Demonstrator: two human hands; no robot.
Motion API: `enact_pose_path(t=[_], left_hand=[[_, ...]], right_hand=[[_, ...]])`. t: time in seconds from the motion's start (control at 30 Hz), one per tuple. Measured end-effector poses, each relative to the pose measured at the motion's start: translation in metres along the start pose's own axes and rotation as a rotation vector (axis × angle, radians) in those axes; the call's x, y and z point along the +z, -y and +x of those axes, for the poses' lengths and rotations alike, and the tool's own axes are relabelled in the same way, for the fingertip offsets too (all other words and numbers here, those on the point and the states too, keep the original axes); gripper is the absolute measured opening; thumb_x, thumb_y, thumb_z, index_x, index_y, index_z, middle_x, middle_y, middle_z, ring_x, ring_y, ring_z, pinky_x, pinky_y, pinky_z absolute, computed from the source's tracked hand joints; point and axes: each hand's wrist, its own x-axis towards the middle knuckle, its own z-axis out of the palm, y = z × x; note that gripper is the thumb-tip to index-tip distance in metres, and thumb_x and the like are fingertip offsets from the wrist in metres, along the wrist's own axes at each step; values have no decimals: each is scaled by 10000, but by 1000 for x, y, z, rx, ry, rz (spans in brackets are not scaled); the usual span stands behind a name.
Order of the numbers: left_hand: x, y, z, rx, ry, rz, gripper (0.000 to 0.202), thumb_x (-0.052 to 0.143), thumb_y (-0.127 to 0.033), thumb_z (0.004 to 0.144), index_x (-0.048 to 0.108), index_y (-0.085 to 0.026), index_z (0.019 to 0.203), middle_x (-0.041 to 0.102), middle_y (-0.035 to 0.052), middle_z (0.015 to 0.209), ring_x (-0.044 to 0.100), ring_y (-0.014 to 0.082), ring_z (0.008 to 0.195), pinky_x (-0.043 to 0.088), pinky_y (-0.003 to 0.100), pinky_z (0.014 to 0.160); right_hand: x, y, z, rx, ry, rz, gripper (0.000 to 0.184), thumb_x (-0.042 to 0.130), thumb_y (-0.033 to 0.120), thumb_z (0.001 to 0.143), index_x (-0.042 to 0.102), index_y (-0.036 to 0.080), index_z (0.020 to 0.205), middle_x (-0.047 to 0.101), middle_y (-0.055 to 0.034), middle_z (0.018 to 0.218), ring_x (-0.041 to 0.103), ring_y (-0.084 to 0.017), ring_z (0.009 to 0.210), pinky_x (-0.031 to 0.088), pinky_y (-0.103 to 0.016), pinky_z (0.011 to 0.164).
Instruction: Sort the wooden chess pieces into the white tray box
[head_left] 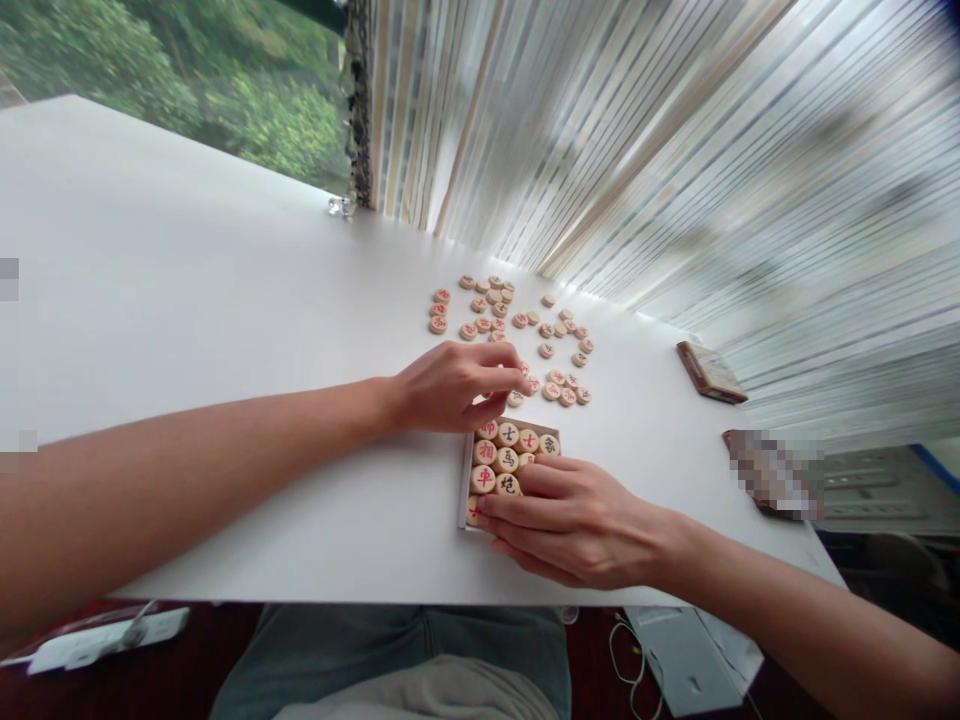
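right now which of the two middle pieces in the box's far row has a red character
The third piece from the left: its character is red, while its left neighbour has a black one.

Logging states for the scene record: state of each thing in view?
Box: open, pieces inside
Boxed pieces: in rows, visible ones face up
Loose pieces: scattered on the table
Left hand: fingers bent, grip unclear
Right hand: fingers extended over the box
Curtain: hanging, leaving the left window area uncovered

The left hand [457, 388] reaches rightward, fingers [499, 379] bent, while the right hand [592, 522] points leftward, palm down.
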Motion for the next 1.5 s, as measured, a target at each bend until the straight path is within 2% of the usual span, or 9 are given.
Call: enact_pose_path(t=[0.23, 0.37, 0.5, 0.63, 0.8, 0.97, 1.1, 1.5], left_hand=[[0, 1, 0, 32, -23, -12, 277, 559, -26, 913, 754, -157, 1059, 775, 92, 990, 740, 148, 793, 609, 254, 678], [1, 1, 0, 28, -17, -10, 277, 556, -30, 920, 752, -167, 1062, 777, 89, 1001, 742, 149, 798, 611, 258, 682], [2, 1, 0, 35, -25, -12, 266, 563, -20, 913, 751, -160, 1037, 774, 88, 993, 738, 145, 794, 603, 252, 692], [2, 1, 0, 15, -15, -13, 270, 557, -25, 918, 750, -175, 1032, 774, 76, 993, 736, 140, 802, 594, 239, 694], [2, 0, 0, 36, -35, -17, 259, 562, -20, 913, 751, -158, 1025, 769, 81, 975, 734, 139, 785, 589, 236, 684], [2, -1, 1, 27, -38, -2, 258, 554, -17, 908, 745, -165, 997, 770, 70, 959, 725, 129, 762, 569, 227, 661], [2, -1, 1, 31, -41, 2, 255, 553, -19, 906, 747, -163, 986, 773, 70, 956, 718, 127, 746, 557, 227, 641], [2, -1, 0, 21, -25, 15, 249, 550, -32, 907, 752, -164, 972, 776, 71, 960, 707, 124, 736, 550, 230, 642]], right_hand=[[-1, -5, 0, -44, -6, 7, 239, 540, 192, 1084, 772, 130, 1077, 824, -73, 1076, 542, -175, 708, 449, -366, 607], [0, -7, -3, -54, -25, 34, 200, 578, 178, 1066, 767, 113, 1054, 823, -71, 1080, 543, -178, 703, 455, -367, 600], [-5, -6, -4, -49, -17, 75, 198, 554, 114, 1059, 751, 120, 1045, 798, -87, 987, 553, -177, 689, 453, -354, 602], [-16, -6, 4, 30, -10, 155, 241, 502, 100, 1064, 743, 104, 1068, 734, -87, 844, 566, -199, 701, 457, -361, 629], [-23, -10, 20, 73, 112, 146, 248, 497, 135, 1097, 734, 136, 1023, 716, -70, 850, 598, -200, 751, 468, -346, 714], [-24, -15, 29, 28, 214, 105, 239, 559, 122, 1075, 712, 149, 893, 700, -65, 863, 583, -208, 794, 436, -355, 760], [-25, -17, 35, -20, 307, 52, 212, 607, 114, 1055, 713, 146, 873, 683, -55, 848, 571, -207, 797, 411, -360, 760], [-22, -18, 43, -53, 380, 12, 256, 614, 136, 1060, 695, 158, 818, 670, -44, 800, 552, -201, 744, 368, -365, 717]])
